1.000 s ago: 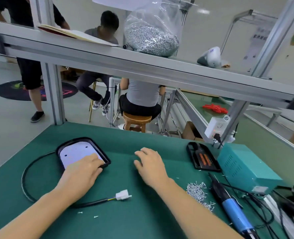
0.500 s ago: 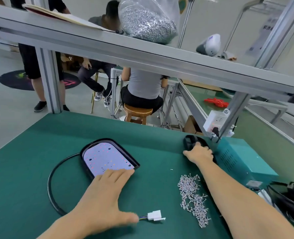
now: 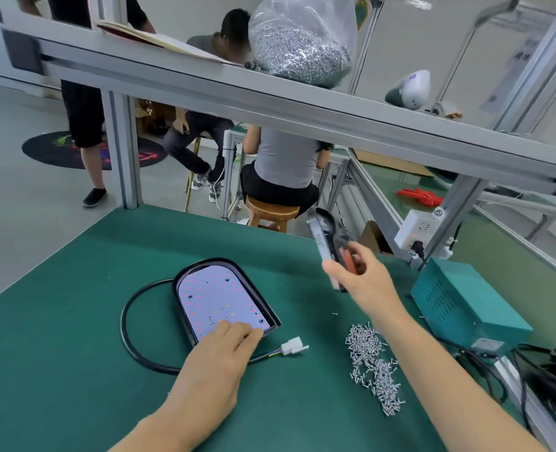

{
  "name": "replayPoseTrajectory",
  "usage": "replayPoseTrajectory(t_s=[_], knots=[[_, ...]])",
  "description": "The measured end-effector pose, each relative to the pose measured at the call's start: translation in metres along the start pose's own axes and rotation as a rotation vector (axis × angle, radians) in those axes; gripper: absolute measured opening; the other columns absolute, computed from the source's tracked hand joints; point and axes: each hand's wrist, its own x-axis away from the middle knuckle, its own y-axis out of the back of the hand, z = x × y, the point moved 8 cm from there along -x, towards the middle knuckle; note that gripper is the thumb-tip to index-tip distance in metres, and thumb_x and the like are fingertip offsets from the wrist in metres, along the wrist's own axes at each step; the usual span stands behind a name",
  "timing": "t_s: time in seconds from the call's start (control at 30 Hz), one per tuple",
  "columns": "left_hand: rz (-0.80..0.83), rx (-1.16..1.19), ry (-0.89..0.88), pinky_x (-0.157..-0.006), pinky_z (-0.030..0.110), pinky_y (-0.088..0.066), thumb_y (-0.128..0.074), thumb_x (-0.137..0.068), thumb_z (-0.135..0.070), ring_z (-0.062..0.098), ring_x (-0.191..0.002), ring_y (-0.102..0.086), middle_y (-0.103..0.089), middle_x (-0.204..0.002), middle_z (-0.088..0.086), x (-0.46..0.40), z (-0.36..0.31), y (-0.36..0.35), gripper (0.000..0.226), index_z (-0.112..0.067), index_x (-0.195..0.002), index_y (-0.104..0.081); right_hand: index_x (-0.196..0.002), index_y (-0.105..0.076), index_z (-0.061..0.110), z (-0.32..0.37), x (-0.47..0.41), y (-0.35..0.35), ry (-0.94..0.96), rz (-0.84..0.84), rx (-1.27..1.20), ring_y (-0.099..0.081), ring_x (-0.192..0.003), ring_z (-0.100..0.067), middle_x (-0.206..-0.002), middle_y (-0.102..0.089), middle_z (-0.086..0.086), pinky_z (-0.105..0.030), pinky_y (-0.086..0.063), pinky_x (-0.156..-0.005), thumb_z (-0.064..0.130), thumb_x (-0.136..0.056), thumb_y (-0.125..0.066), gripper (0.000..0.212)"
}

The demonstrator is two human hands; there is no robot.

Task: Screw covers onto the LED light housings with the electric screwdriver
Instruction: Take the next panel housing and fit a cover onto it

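Observation:
A black LED light housing [image 3: 190, 278] with a white LED board inside lies on the green mat [image 3: 58, 321], its black cable [image 3: 130, 331] looping left and ending in a white connector [image 3: 292, 347]. My left hand [image 3: 219, 357] rests flat on the housing's near end, fingers straight. My right hand [image 3: 361, 277] grips a black cover [image 3: 324, 230] with red inserts, lifted and tilted above the mat, right of the housing. A pile of small silver screws [image 3: 373, 367] lies at the right. The electric screwdriver is not in sight.
A teal power box [image 3: 465, 305] sits at the right with cables beside it. An aluminium shelf rail [image 3: 270, 102] crosses overhead, carrying a bag of screws [image 3: 302, 50]. A white power strip [image 3: 421, 230] hangs on the frame post. People sit and stand beyond the bench.
My right hand reached to the black cover at the back right, took hold of it and lifted it off the mat. My left hand slid onto the housing's near end.

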Motion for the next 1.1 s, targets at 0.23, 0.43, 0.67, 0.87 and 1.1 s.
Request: replayPoseTrajectory(t_s=[0.23,0.43,0.67,0.87,1.1], knots=[[0.019,0.119,0.047,-0.041,0.019,-0.045,-0.087,-0.032,-0.001,0.011,-0.077,-0.051,-0.067,-0.084,-0.004,0.016,-0.024,0.009,0.065,-0.013,-0.095,-0.075,-0.128,-0.058,0.029,0.017,0.083,-0.047,0.029,0.141,-0.104,-0.063,-0.101,0.003,-0.119,-0.065,0.011,-0.015,-0.047,-0.087,0.049,-0.066,-0.083,0.070],[-0.134,0.665,0.396,-0.071,0.011,-0.041,-0.062,-0.077,-0.005,-0.007,-0.078,-0.055,-0.066,-0.087,-0.023,0.029,0.019,0.037,0.027,-0.029,-0.085,-0.071,-0.133,-0.055,0.026,0.027,0.105,-0.062,0.150,0.130,0.249,-0.051,-0.106,-0.001,-0.117,-0.052,0.017,-0.007,-0.036,-0.088,0.052,-0.067,-0.080,0.075],[0.006,0.860,1.027,-0.100,0.034,-0.038,-0.048,-0.096,-0.011,0.022,-0.112,-0.051,-0.056,-0.118,0.004,0.017,0.146,-0.008,0.028,-0.012,-0.122,-0.059,-0.135,-0.051,0.031,0.050,0.132,-0.102,0.365,0.170,0.573,-0.039,-0.118,-0.012,-0.131,-0.046,0.014,-0.024,-0.029,-0.102,0.079,-0.059,-0.055,0.090],[0.143,0.947,1.103,-0.081,0.032,-0.039,-0.041,-0.097,-0.041,0.024,-0.094,-0.057,-0.065,-0.095,0.005,0.006,0.145,-0.021,0.040,-0.012,-0.096,-0.069,-0.137,-0.046,0.026,0.046,0.132,-0.132,0.339,0.228,0.701,-0.035,-0.124,-0.017,-0.140,-0.041,0.009,-0.028,-0.027,-0.105,0.073,-0.068,-0.063,0.085],[0.166,0.899,0.945,-0.101,0.035,-0.043,-0.057,-0.091,-0.007,0.020,-0.099,-0.060,-0.069,-0.105,0.005,0.011,0.135,-0.019,0.022,-0.007,-0.109,-0.070,-0.140,-0.045,0.026,0.032,0.131,-0.130,0.287,0.238,0.727,-0.034,-0.126,-0.020,-0.141,-0.039,0.005,-0.030,-0.028,-0.105,0.072,-0.071,-0.063,0.085]])
